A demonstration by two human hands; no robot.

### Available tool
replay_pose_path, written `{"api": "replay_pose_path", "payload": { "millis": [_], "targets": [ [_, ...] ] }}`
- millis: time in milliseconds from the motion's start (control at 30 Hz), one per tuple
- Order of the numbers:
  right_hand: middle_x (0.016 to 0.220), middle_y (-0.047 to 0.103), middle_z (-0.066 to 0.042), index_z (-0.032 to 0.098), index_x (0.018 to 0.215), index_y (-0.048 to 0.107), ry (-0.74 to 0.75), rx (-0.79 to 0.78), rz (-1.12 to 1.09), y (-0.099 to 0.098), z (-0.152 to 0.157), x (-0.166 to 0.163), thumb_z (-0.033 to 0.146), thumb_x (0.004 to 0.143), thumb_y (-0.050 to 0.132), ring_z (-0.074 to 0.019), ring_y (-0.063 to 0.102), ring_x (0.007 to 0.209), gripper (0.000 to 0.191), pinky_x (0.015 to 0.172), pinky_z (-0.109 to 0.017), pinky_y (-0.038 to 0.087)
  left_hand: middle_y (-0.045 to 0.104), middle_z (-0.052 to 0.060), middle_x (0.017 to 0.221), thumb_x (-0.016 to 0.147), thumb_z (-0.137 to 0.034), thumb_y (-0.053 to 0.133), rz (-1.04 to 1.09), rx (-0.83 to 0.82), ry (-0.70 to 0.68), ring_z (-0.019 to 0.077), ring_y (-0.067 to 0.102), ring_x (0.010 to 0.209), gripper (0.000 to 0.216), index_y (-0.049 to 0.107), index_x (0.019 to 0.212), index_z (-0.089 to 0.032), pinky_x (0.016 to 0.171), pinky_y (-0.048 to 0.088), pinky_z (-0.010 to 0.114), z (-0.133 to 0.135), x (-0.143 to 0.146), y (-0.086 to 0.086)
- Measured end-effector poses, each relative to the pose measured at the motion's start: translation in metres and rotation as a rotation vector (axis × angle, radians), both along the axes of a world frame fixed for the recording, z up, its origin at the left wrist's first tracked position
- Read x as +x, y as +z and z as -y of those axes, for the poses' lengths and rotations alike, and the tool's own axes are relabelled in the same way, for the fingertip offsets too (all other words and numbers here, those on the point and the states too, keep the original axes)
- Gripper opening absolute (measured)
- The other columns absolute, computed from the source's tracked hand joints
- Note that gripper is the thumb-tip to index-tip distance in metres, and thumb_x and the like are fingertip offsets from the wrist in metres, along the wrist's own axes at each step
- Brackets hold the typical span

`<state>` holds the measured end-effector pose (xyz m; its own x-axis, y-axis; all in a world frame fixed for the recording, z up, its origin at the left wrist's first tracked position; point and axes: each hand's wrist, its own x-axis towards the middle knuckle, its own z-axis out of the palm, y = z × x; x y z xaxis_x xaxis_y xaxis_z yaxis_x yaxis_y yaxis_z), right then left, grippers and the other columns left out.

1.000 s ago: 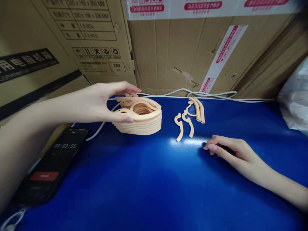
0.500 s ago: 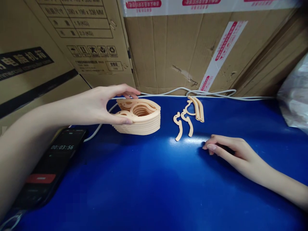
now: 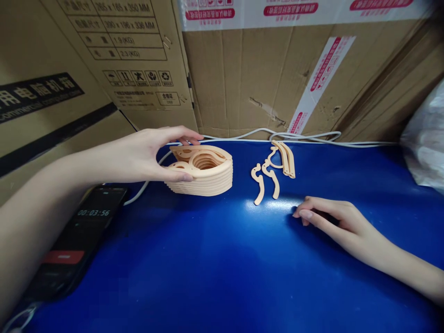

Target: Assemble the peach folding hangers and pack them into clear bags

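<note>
A stack of peach-coloured flat plastic frames (image 3: 204, 175) stands on the blue table (image 3: 215, 259). My left hand (image 3: 149, 155) grips the top frame of the stack, thumb at its front edge and fingers over its back edge. To the right lie two small hook-shaped peach pieces (image 3: 265, 182) and, behind them, a few strips of the same plastic (image 3: 286, 158). My right hand (image 3: 328, 217) rests flat on the table right of the hooks, fingers stretched out and holding nothing.
A black phone (image 3: 78, 233) showing a running timer lies at the left edge. A white cable (image 3: 305, 138) runs along the back of the table. Cardboard boxes (image 3: 263, 69) wall the back and left. A clear plastic bag (image 3: 425, 143) sits at the right.
The hands and parts have hardly moved. The phone timer went from 00:03:55 to 00:03:56.
</note>
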<state>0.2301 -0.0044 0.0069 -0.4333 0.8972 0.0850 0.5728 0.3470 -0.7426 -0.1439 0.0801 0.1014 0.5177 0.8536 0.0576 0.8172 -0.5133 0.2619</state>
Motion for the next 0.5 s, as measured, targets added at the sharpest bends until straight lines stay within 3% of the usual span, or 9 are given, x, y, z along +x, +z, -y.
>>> {"api": "replay_pose_path", "payload": {
  "millis": [300, 500],
  "targets": [
    [0.077, 0.066, 0.000, 0.023, 0.085, 0.066, 0.006, -0.008, 0.019, 0.001, 0.000, 0.000, 0.042, 0.097, 0.048, -0.0149, 0.062, 0.070, 0.029, 0.066, -0.027, 0.046, 0.061, 0.000, 0.132, 0.076, -0.061, 0.070, -0.002, -0.012, -0.011, 0.0250, 0.062, 0.116, 0.071, 0.050, 0.138, -0.032, 0.098, 0.050, 0.036, 0.003, -0.002, 0.000],
    [0.077, 0.066, -0.002, 0.023, 0.084, 0.065, 0.000, -0.017, 0.018, 0.002, 0.001, 0.000, 0.044, 0.097, 0.048, -0.0167, 0.061, 0.070, 0.030, 0.066, -0.029, 0.046, 0.059, 0.000, 0.137, 0.085, -0.063, 0.061, 0.046, 0.041, -0.062, 0.0190, 0.060, 0.117, 0.066, 0.047, 0.140, -0.030, 0.099, 0.049, 0.038, 0.000, -0.012, -0.001]
  ]
}}
